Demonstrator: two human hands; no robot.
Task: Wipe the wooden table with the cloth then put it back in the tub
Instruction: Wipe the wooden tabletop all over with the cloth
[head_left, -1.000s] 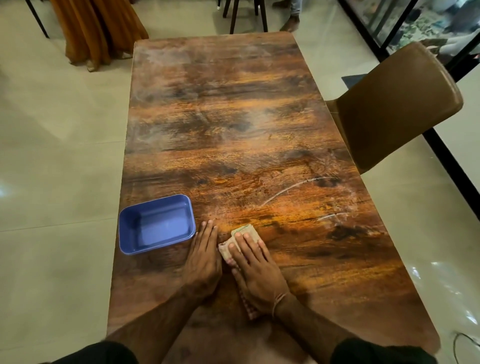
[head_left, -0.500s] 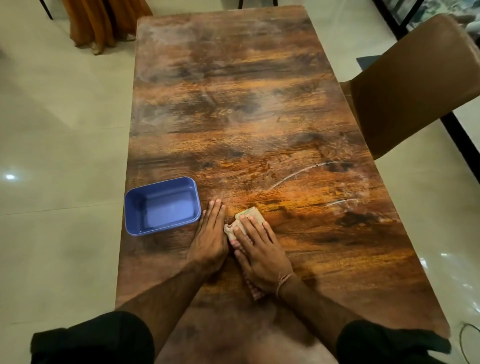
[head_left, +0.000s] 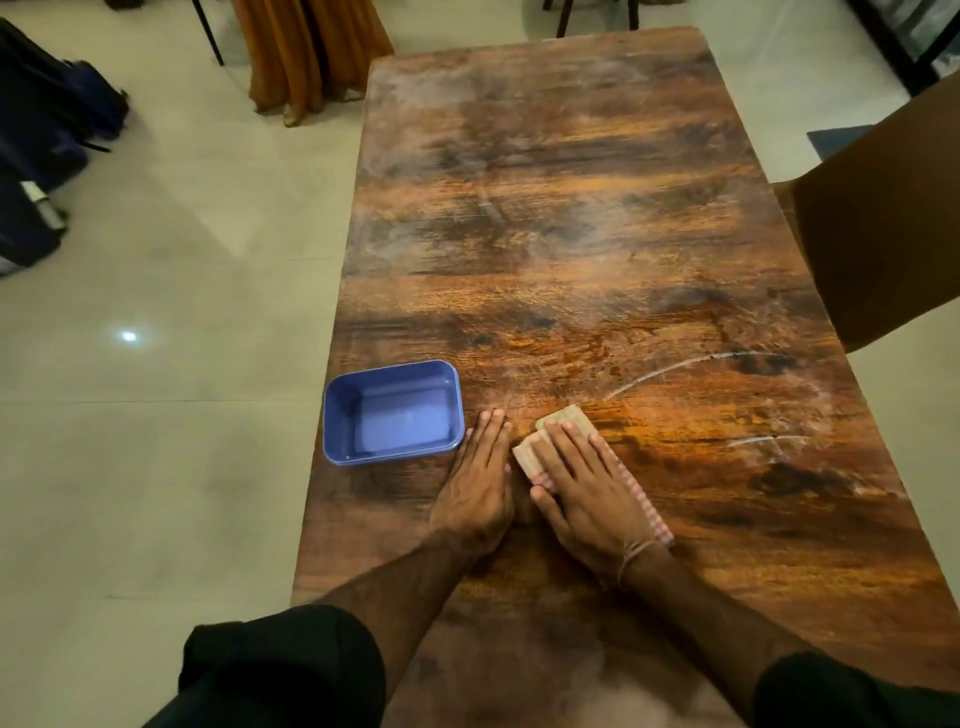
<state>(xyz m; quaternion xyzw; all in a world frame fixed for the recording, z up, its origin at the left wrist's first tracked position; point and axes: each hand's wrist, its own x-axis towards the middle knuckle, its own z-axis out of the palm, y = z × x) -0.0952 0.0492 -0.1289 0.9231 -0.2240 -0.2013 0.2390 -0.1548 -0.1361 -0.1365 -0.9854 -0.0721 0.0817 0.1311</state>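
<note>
The right hand (head_left: 589, 499) lies flat on the cloth (head_left: 563, 423), its fingers straight and a little spread. The cloth lies on the table (head_left: 571, 234), near the blue tub (head_left: 393, 412). The left hand (head_left: 480, 488) rests flat on the table between tub and cloth, fingers straight and together.

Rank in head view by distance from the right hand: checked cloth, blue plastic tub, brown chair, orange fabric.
1. Checked cloth, under the right hand.
2. Blue plastic tub, to its left.
3. Brown chair, at the right.
4. Orange fabric, far upper left.
</note>
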